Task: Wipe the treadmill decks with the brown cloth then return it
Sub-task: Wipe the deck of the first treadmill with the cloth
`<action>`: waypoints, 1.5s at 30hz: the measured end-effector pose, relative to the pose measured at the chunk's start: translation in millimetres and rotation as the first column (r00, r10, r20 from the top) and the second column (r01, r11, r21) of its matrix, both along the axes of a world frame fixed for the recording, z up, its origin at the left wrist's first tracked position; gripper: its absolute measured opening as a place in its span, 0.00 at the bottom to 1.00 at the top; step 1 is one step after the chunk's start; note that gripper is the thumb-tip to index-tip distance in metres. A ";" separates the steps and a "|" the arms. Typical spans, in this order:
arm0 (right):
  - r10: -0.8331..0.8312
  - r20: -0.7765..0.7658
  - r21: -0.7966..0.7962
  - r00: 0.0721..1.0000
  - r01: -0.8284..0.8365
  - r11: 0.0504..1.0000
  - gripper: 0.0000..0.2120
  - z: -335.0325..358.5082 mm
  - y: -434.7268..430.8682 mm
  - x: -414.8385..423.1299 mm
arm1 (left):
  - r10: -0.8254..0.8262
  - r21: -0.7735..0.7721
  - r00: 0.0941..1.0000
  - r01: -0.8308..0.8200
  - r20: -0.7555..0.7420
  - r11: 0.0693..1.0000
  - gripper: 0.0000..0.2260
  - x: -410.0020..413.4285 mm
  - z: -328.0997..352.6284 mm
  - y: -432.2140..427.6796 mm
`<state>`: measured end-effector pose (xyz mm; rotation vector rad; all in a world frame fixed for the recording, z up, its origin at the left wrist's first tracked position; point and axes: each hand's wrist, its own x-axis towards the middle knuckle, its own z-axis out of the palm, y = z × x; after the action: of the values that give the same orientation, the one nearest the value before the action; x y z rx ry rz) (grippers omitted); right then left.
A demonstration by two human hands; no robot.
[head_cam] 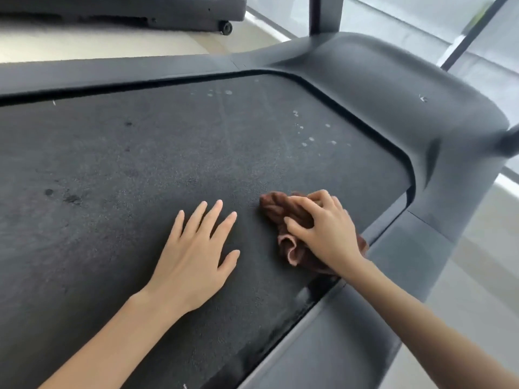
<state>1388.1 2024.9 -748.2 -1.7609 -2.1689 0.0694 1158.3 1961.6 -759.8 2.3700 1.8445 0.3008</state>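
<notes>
A dark grey treadmill deck (140, 164) fills most of the view, with pale spots near its far end and dark smudges at the left. A crumpled brown cloth (283, 217) lies on the deck near its right edge. My right hand (323, 226) sits on top of the cloth with curled fingers gripping it. My left hand (196, 254) lies flat on the deck to the left of the cloth, fingers spread and straight, holding nothing.
The treadmill's grey side rail (331, 341) runs along the right, and its motor hood (393, 94) rises at the far end with an upright post (325, 15). A second treadmill (126, 12) stands at the top left. Pale floor (477, 276) lies to the right.
</notes>
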 end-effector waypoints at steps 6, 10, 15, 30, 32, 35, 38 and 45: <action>-0.402 0.048 0.001 0.914 0.403 0.915 0.20 5.6 92.8 113.2 | -0.003 -0.014 1.000 0.003 -0.003 1.000 0.28 17.2 2.8 14.1; -0.454 0.087 0.023 0.887 0.453 0.891 0.21 6.6 113.9 108.4 | -0.025 0.012 1.000 0.025 -0.014 1.000 0.28 43.2 8.9 36.9; 0.019 0.073 0.098 0.997 -0.026 0.995 0.21 -2.8 52.8 71.3 | -0.094 0.040 0.994 0.096 -0.049 0.995 0.32 77.2 19.1 67.0; -0.408 0.108 0.056 0.907 0.404 0.913 0.22 3.6 153.6 152.3 | -0.147 -0.016 0.989 0.147 -0.024 0.989 0.34 94.0 -3.1 107.1; -0.227 0.108 0.118 0.968 0.214 0.970 0.21 -0.6 121.4 130.3 | -0.139 -0.003 0.990 0.139 0.006 0.990 0.33 93.6 -5.6 107.1; 0.058 0.108 0.171 0.992 -0.076 0.982 0.21 -4.5 80.3 121.2 | -0.149 0.011 0.989 0.149 0.001 0.989 0.32 93.1 -6.4 106.8; 0.080 0.095 0.101 0.992 -0.089 0.991 0.20 0.2 95.6 138.5 | -0.152 0.013 0.988 0.152 0.014 0.988 0.30 93.3 -7.0 106.2; -0.417 0.172 0.081 0.892 0.409 0.909 0.21 4.7 210.5 203.0 | -0.141 0.031 0.989 0.140 0.052 0.990 0.29 95.6 -7.7 106.3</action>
<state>1591.2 2235.3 -743.5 -2.2407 -1.8410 -0.2549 1253.9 2067.9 -767.5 2.4690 1.6501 0.3736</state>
